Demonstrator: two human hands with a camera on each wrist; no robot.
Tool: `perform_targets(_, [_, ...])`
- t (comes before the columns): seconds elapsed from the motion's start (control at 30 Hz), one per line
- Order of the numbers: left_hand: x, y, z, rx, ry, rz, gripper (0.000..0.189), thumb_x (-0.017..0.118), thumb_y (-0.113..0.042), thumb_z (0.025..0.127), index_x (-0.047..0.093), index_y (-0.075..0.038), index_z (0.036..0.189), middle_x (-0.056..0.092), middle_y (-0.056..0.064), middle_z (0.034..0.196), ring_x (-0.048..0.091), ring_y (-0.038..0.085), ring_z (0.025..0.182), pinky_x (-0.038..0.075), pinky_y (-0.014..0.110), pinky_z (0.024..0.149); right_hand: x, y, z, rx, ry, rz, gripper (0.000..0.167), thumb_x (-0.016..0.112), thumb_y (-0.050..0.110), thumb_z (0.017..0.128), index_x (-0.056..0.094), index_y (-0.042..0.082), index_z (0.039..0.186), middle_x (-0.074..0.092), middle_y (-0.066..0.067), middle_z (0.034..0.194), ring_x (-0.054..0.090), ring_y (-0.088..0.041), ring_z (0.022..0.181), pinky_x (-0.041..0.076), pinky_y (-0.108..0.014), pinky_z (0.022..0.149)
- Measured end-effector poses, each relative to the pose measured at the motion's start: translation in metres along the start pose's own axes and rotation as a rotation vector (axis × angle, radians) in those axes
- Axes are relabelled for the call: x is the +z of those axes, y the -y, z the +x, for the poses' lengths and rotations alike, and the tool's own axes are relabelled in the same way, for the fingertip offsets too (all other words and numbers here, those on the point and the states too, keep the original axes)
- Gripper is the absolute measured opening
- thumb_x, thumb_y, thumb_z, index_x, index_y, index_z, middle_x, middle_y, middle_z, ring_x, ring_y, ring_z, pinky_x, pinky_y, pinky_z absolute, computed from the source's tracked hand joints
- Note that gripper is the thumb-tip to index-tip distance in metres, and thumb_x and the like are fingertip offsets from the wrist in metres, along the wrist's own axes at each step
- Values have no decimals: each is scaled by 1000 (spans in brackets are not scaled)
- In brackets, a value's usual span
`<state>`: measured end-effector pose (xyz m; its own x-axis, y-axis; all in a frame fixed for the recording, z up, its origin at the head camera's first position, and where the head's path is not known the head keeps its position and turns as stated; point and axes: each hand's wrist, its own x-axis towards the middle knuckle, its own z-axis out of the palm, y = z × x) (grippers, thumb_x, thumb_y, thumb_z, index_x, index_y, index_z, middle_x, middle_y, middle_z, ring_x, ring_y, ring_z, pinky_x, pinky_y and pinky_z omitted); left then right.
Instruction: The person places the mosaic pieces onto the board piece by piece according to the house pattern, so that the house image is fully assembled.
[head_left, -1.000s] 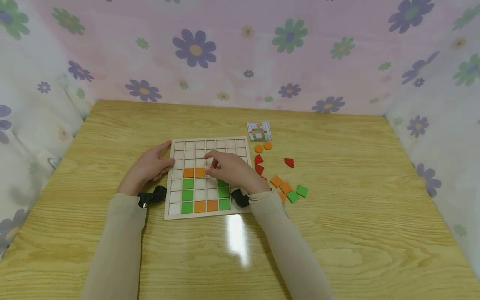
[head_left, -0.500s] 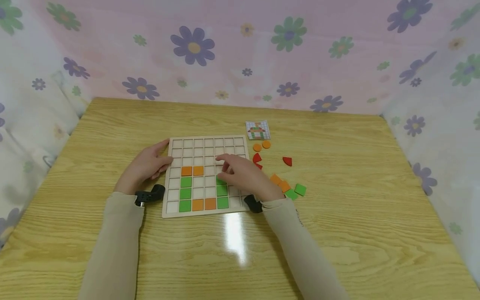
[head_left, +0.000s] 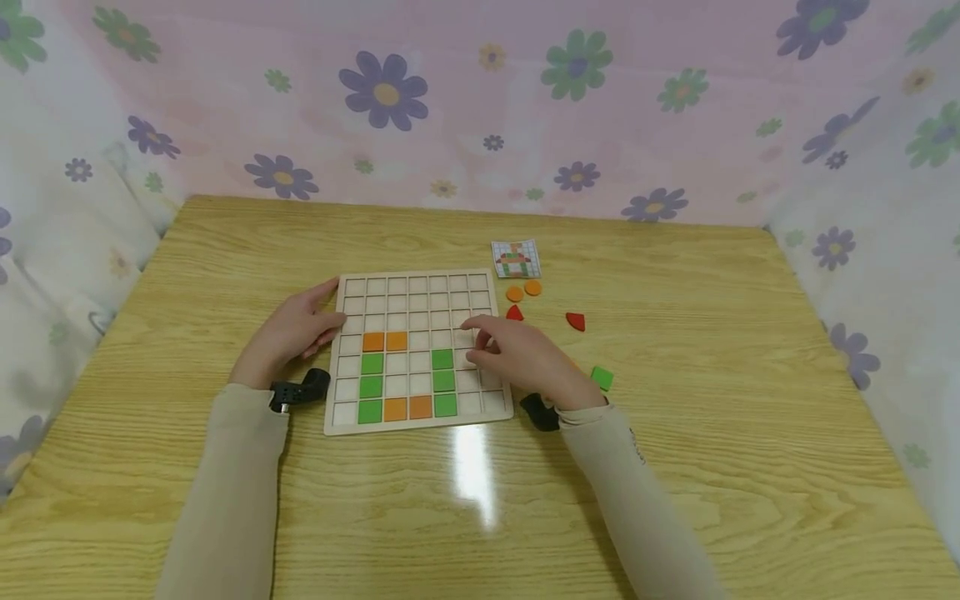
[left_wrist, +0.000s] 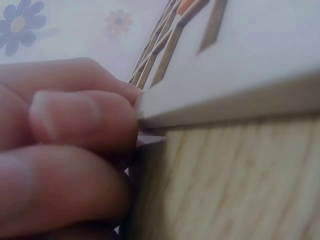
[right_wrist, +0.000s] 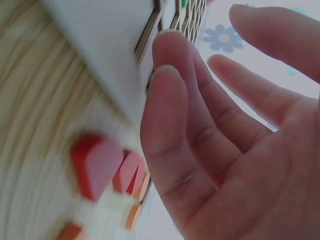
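A wooden grid board lies on the table, with green square tiles and orange square tiles set in some cells. At its left edge rests my left hand, index finger along the upper corner and thumb on the rim; the left wrist view shows these fingertips against the board's side. Over the board's right edge hovers my right hand, fingers bent loosely and apart. In the right wrist view nothing sits between its thumb and fingers. It hides part of the loose pieces beneath.
Right of the board lie orange discs, a red quarter-round piece, further red pieces and a loose green tile. A small pattern card lies behind them. A flowered curtain rises at the table's back.
My right hand has moved right, from the board's middle to its right edge, uncovering the right-hand green column and covering more loose pieces. My left hand stays at the board's edge.
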<state>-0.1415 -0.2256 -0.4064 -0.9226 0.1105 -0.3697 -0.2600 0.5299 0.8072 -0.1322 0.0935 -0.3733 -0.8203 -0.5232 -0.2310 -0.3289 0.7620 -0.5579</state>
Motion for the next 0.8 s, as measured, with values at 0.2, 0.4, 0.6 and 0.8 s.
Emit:
perform_targets(0.2, [0,1,1,-5,-8,19,65,50,-28,89,13,-35,142,42,3,51,35,16,37,35,33,38,-7,-14,-8,-13,-6,-45,37,57,30,87,53,19,122,56,7,84,51,-12,71,43,-26,63])
perform_targets(0.4, [0,0,0,3,-11,22,66,50,-28,89,13,-34,143,42,2,52,35,16,37,35,32,37,-16,-25,-12,-45,-28,-71,30,57,28,88,56,17,116,55,7,80,49,-11,67,42,-25,59])
perform_targets(0.6, [0,-1,1,-11,-16,41,65,51,-29,90,14,-33,143,43,2,52,36,15,37,35,32,38,-27,-29,-17,-20,-4,-4,30,55,31,88,57,18,115,58,5,80,52,-11,71,44,-29,67])
perform_targets(0.8, [0,-1,4,-7,-11,50,64,51,-31,90,14,-33,143,44,2,52,36,15,37,35,32,38,-37,-39,-24,28,26,32,26,54,32,89,57,18,111,60,5,87,54,-12,79,44,-30,71])
